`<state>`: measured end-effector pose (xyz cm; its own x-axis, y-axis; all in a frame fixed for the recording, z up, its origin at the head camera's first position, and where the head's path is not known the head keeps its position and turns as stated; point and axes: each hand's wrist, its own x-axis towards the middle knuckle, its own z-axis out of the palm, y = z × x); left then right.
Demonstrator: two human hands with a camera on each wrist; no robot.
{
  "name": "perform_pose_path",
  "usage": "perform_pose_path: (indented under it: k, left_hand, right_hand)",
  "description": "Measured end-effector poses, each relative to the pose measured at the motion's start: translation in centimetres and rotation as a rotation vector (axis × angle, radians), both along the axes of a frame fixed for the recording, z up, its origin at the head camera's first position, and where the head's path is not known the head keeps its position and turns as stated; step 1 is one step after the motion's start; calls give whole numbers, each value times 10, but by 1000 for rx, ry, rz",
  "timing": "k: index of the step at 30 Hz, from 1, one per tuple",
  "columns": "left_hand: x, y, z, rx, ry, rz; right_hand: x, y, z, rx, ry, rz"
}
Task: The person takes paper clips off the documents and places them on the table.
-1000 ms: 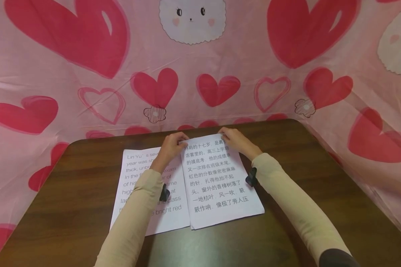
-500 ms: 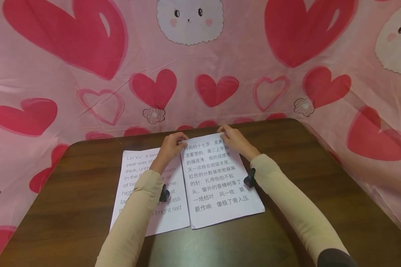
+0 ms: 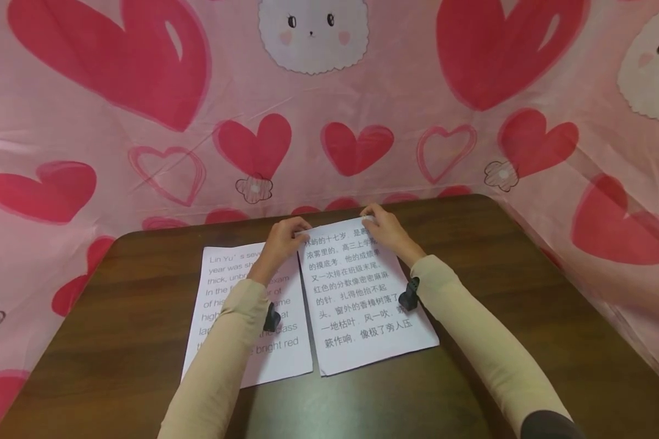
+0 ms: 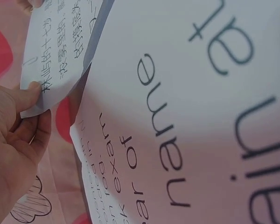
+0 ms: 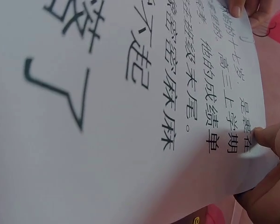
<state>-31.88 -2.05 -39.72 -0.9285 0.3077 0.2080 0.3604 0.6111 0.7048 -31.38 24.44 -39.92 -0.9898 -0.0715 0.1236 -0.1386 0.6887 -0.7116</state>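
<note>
Two white printed papers lie side by side on the dark wooden table [image 3: 505, 292]. My left hand [image 3: 279, 242] pinches the top left corner of the paper with Chinese text [image 3: 357, 292]. In the left wrist view, the left thumb [image 4: 30, 94] presses on its face, with fingers behind. My right hand [image 3: 388, 235] holds the top right corner; in the right wrist view, its thumb [image 5: 265, 136] lies on the front. The top edge looks slightly raised. Left of it lies the paper with English text [image 3: 280, 363], partly hidden by my left forearm.
A pink cloth with red hearts [image 3: 357, 148] hangs behind the table and along its sides. Bare tabletop shows on both sides of the papers and in front. A black wrist device [image 3: 271, 318] sits at my left cuff, another [image 3: 409, 294] at the right.
The Chinese-text paper has shifted slightly right, and the gap between the two papers has widened a little. Both hands keep their hold on its top corners. The English-text paper stays put.
</note>
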Motion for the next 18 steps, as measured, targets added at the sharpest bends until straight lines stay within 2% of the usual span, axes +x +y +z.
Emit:
perform_pose_path:
  k: [7,13,18]
  left_hand:
    - [-4,1,1,-7,22,4]
    - [-11,20,3,-6,34,-62]
    - [-14,34,4,-6,26,-65]
  right_hand:
    - [-1,1,1,-64,1,24]
    - [3,19,1,-98,-8,-50]
    - [6,32,4,-148,-15,-85]
